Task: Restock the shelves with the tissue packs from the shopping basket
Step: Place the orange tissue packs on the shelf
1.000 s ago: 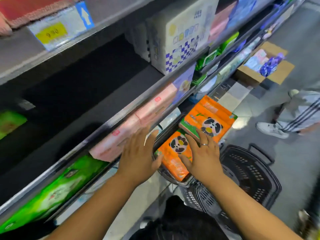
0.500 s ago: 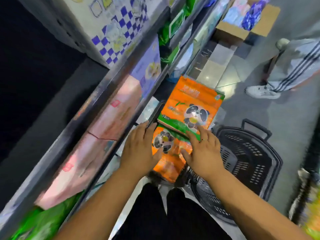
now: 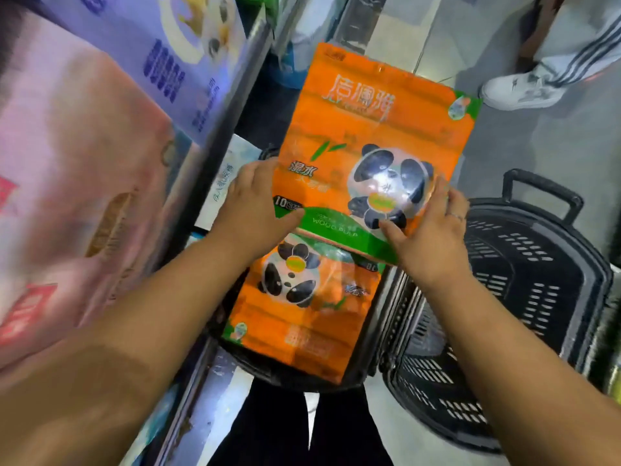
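Two orange tissue packs with a panda print lie stacked in the middle of the view. The upper pack (image 3: 363, 129) is gripped at its near edge from both sides: my left hand (image 3: 252, 210) holds the left corner and my right hand (image 3: 426, 227) holds the right corner with its thumb on the panda. The lower pack (image 3: 302, 311) lies in a dark shopping basket (image 3: 275, 375) beneath, partly covered by the upper one. To the left runs the shelf edge (image 3: 215, 163), with pink tissue packs (image 3: 77, 169) and a lilac pack (image 3: 161, 52) on it.
An empty black shopping basket (image 3: 524, 297) with a handle stands on the floor at the right. A person's white shoe (image 3: 521, 89) and striped trouser leg are at the top right. Lower shelves with pale packs sit below the shelf edge.
The view has dropped and closed in on the packs. Both hands shifted from the lower pack to the near corners of the upper pack and now hold it.
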`<state>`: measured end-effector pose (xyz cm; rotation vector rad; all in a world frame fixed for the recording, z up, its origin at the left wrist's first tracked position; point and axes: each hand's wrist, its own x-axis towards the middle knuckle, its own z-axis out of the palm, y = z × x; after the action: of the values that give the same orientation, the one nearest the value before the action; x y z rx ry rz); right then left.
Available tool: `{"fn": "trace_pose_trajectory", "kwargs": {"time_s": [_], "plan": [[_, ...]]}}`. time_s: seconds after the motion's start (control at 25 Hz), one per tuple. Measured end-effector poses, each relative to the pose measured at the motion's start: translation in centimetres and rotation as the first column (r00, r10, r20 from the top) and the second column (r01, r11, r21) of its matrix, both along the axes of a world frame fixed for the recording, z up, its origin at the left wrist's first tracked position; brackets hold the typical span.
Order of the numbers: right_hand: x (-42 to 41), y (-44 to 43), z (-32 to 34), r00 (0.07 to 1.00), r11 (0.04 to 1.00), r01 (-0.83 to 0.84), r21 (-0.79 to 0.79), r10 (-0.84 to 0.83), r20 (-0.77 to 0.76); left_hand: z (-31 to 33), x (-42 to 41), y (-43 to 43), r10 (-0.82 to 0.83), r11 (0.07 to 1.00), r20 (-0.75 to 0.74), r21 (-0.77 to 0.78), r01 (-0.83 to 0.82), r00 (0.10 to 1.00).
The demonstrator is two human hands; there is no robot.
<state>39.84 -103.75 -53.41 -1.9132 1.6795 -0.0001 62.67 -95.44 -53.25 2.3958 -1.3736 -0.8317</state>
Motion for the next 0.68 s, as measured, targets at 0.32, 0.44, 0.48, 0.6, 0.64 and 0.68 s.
{"fn": "trace_pose_trajectory", "kwargs": {"time_s": [0.32,0.44,0.48,0.6,0.64,0.68], "plan": [[0.2,-0.8,-4.6,0.771,0.908,0.379,0.181,-0.418,0.48,-4.6,2.0,-5.3,0.089,0.993,-0.472,-0.022,-0.113,0.877],[0.1,-0.7,-5.0,0.681,0.875,0.415,0.251,-0.481,0.552,-5.4,1.9,-5.2,0.089,0.987,-0.557,-0.064,-0.15,0.826],[0.2,-0.6,-4.9,0.665,0.876,0.401,0.268,-0.48,0.573,-5.4,1.9,-5.0,0.087,0.986,-0.57,-0.069,-0.154,0.817],[0.0,-0.1,-4.4,0.639,0.892,0.36,0.275,-0.45,0.623,-4.5,1.9,-4.3,0.072,0.983,-0.588,-0.095,-0.157,0.805],[-0.1,0.2,-4.0,0.639,0.898,0.345,0.273,-0.438,0.632,-3.9,1.8,-4.0,0.069,0.982,-0.596,-0.102,-0.16,0.8],[-0.2,0.6,-3.5,0.641,0.901,0.331,0.28,-0.433,0.634,-3.1,1.7,-3.4,0.078,0.98,-0.603,-0.102,-0.173,0.794]]}}
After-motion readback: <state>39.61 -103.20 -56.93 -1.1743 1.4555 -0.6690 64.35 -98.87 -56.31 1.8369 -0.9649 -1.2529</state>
